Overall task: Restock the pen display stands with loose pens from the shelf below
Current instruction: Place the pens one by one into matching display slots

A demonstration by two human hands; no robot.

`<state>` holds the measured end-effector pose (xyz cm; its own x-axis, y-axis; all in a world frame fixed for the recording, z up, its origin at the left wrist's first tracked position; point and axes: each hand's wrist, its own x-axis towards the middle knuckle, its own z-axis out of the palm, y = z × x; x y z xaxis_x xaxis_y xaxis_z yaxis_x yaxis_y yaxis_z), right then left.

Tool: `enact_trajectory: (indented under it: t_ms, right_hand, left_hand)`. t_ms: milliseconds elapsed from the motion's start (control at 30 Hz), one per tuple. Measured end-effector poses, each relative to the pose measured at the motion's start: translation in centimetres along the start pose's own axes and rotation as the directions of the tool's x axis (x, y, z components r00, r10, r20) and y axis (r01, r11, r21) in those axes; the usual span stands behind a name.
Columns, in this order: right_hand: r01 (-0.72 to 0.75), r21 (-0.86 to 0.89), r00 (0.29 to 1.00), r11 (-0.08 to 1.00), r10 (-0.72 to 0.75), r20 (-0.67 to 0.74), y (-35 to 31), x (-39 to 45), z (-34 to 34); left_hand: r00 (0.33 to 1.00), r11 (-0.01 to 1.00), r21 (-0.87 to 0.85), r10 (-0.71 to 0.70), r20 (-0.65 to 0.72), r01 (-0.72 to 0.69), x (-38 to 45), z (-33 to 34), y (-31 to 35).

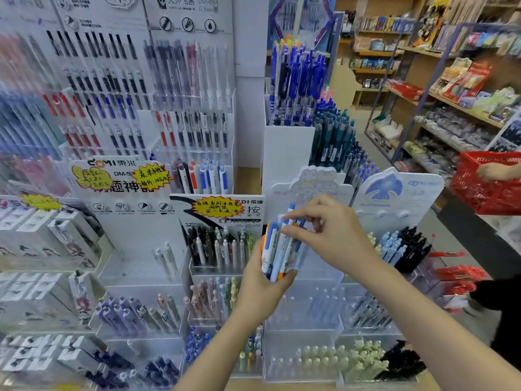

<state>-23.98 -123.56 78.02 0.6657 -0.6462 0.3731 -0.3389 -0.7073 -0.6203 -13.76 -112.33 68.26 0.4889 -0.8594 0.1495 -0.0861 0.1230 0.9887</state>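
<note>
My left hand [260, 280] grips a bundle of white, blue and orange pens [277, 249], held upright in front of the display stands. My right hand [329, 232] reaches over from the right and pinches the top ends of some pens in that bundle. Right behind the bundle stands a clear tiered pen stand [307, 306] with a pale cartoon header card [313, 184]; its upper slots look mostly bare, and a few pale blue pens stand lower down.
Stands on the left hold pastel pens [220, 249] and purple pens [121, 311]. On the right a bird-card stand [394, 193] holds blue and black pens. Another person carries a red basket [487, 182] at the right edge. Shelves line the aisle.
</note>
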Motion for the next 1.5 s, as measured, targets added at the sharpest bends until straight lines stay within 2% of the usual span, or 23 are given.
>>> enact_trajectory:
  t_ms: [100, 200, 267, 333, 433, 500, 567, 767, 1000, 1133, 1300, 1500]
  right_hand:
    - [-0.041, 0.064, 0.998, 0.997, 0.039, 0.042, 0.1, 0.0, 0.1]
    - [-0.155, 0.313, 0.984, 0.937, 0.119, 0.132, -0.5, 0.9, -0.6]
    - [-0.188, 0.454, 0.982, 0.871, 0.164, 0.092, -0.5, 1.7, -2.9]
    - [-0.170, 0.489, 0.981, 0.856, 0.195, -0.002, 0.5, 2.1, -6.0]
    - [-0.198, 0.356, 0.970, 0.913, 0.236, -0.065, 3.3, 1.8, -7.4]
    - [-0.250, 0.227, 0.964, 0.941, 0.263, -0.030, 5.1, 1.1, -5.2]
    - [-0.259, 0.171, 0.964, 0.951, 0.266, -0.019, 6.8, 0.1, -2.2]
    - [-0.189, 0.102, 0.978, 0.977, 0.197, -0.072, 9.5, -0.9, 2.4]
    - [-0.192, 0.010, 0.977, 0.981, 0.190, 0.092, 10.0, -0.8, 4.1]
    - [-0.122, -0.054, 0.991, 0.991, 0.125, 0.053, 10.1, -1.0, 5.0]
    - [0.094, -0.162, 0.995, 0.982, -0.088, 0.045, 10.2, -1.6, 5.2]
    - [0.060, -0.095, 0.998, 0.994, -0.063, -0.024, 10.1, -2.2, 6.4]
  left_hand:
    - [1.000, 0.999, -0.024, -0.023, -0.006, 0.023, 0.0, -0.1, -0.4]
    - [0.987, 0.986, -0.057, -0.157, -0.008, 0.157, -0.4, -0.6, -1.1]
    - [0.977, 0.976, -0.059, -0.211, -0.030, 0.209, -0.7, -1.1, -1.6]
    - [0.975, 0.976, -0.056, -0.213, -0.056, 0.210, -0.9, -1.8, -2.0]
    - [0.971, 0.973, -0.045, -0.228, -0.072, 0.225, -0.7, -2.8, -2.4]
    - [0.971, 0.974, -0.020, -0.227, -0.069, 0.227, -0.4, -3.1, -2.5]
    - [0.977, 0.979, -0.006, -0.205, -0.053, 0.205, 0.0, -3.1, -2.4]
    - [0.979, 0.980, -0.028, -0.200, -0.031, 0.199, 0.2, -2.7, -2.4]
    - [0.977, 0.976, -0.077, -0.207, -0.047, 0.203, -0.1, -2.6, -2.4]
    - [0.975, 0.974, -0.085, -0.217, -0.056, 0.212, -0.3, -2.7, -2.5]
    - [0.974, 0.973, -0.084, -0.218, -0.056, 0.213, -0.4, -2.5, -2.6]
    - [0.976, 0.975, -0.074, -0.213, -0.046, 0.210, -0.5, -2.2, -2.4]
